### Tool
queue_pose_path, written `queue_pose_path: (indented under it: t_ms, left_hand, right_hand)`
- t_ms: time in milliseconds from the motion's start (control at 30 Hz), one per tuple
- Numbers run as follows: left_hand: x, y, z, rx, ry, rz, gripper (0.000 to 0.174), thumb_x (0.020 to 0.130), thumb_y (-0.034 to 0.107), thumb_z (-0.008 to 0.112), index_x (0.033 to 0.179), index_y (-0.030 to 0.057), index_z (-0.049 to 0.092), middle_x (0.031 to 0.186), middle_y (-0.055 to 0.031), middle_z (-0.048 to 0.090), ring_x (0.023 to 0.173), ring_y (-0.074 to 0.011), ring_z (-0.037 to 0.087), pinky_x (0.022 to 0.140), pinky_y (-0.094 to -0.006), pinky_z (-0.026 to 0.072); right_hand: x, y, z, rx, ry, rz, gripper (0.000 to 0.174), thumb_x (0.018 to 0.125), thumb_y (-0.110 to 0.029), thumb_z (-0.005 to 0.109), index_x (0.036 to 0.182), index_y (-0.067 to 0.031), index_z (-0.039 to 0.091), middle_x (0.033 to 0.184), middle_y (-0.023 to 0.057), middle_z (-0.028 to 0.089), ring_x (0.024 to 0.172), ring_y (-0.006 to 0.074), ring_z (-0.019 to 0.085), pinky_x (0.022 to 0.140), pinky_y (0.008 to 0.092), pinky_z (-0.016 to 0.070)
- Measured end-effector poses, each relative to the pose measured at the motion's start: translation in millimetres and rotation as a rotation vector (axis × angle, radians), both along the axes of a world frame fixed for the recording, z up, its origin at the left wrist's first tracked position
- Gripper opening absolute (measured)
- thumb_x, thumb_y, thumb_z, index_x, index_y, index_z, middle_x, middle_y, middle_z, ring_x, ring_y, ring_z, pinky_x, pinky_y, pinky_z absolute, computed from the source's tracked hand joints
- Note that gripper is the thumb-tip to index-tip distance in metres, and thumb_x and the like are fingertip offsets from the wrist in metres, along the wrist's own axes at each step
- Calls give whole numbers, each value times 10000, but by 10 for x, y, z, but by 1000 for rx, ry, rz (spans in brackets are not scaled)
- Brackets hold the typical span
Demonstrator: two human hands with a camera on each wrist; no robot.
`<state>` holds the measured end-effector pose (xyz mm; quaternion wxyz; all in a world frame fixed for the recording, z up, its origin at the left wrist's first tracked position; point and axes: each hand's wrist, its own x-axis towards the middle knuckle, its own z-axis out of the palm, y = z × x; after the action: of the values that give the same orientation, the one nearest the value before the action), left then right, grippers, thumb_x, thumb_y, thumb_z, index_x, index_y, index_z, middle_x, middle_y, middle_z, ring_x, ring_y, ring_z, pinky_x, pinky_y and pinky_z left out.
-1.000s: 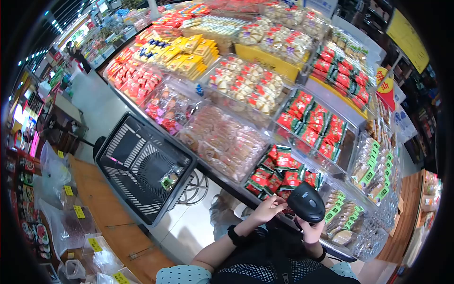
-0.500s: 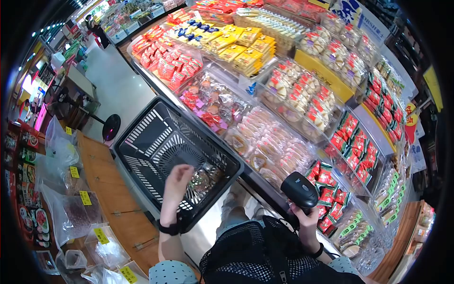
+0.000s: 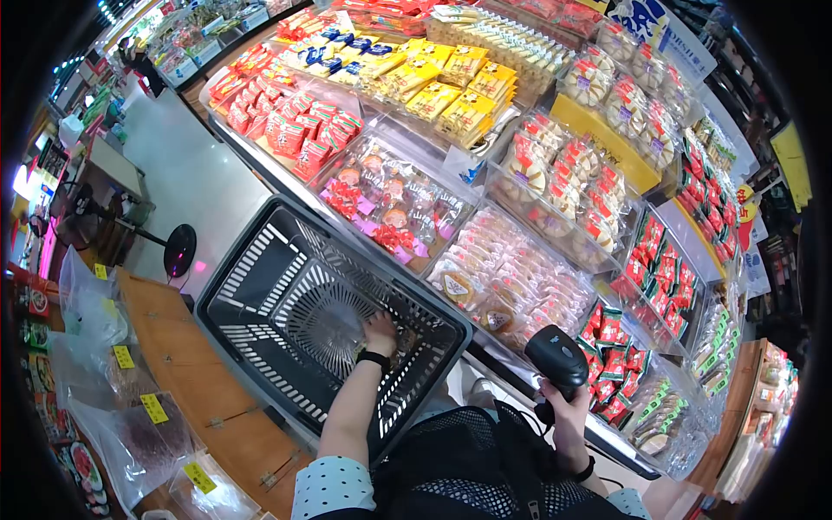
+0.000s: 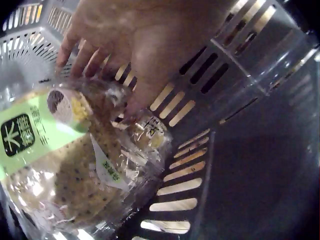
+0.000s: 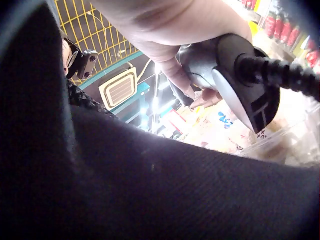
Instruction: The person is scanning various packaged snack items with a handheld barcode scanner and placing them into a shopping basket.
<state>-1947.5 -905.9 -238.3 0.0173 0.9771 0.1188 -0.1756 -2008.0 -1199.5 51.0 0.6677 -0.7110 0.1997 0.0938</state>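
Observation:
My left hand (image 3: 379,331) reaches down into a dark plastic shopping basket (image 3: 325,303). In the left wrist view its fingers and thumb lie spread at the edge of a clear-wrapped round pastry packet (image 4: 65,170) with a green label. A smaller clear packet (image 4: 150,132) lies against it below the thumb. My right hand (image 3: 568,420) grips a black barcode scanner (image 3: 556,357) by its handle, at the edge of the snack display. The right wrist view shows the scanner's coiled cord (image 5: 280,72) and fingers curled round the handle.
Stepped snack bins run along the right, with yellow packets (image 3: 433,100), hawthorn sweets (image 3: 381,186), wrapped pastries (image 3: 520,269) and red-green packets (image 3: 611,355). A wooden counter (image 3: 191,381) with plastic bags borders the left. A person (image 3: 139,68) stands far down the aisle.
My left hand left the display side, swung over the basket and went down inside it to the packet. The right hand keeps hold of the scanner. The view has shifted toward the basket.

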Motion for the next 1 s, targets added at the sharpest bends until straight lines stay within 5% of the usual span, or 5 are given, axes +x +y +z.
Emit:
queue_pose_path:
  t_ms: [367,567,700,900,1000]
  left_hand:
    - [90,111,31,32,-166,23,285,762,244,570,982,68,529,901,-109,581,912,-269,562,775,-403,435]
    - [32,388,958,-772,-131,393,515,627,164,673,1087,8,501,975,-186,612,933,-307,592,784,-391,468]
    - [-15,468,1255,-1267,-133,657,499,669,201,690,1085,1,501,922,-92,615,813,-214,608,712,-338,497]
    - [-389,-114,2592,-2367,-399,491,492,833,345,520,1165,-13,453,918,-66,550,836,-175,541,822,-414,480]
    - [-456,-607,2781,-2712,-318,453,464,842,439,479,1065,31,488,863,-55,469,771,-173,473,711,-371,466]
  right_hand:
    - [-13,98,-203,-29,-42,-119,243,768,-75,657,989,-14,577,817,30,612,735,94,553,688,240,426]
    - [13,22,-86,39,-133,46,206,764,-76,655,948,-4,597,761,24,604,668,79,540,623,229,424]
    - [-38,-177,-130,105,-206,69,162,753,-39,617,907,4,590,765,45,603,674,119,577,642,253,457]
    - [-187,-673,-133,146,-219,60,217,764,-16,612,977,-3,578,825,57,619,675,117,583,632,247,470]
    - [-252,-965,-134,207,-213,85,246,757,17,620,1000,5,580,833,57,628,710,90,572,647,235,459]
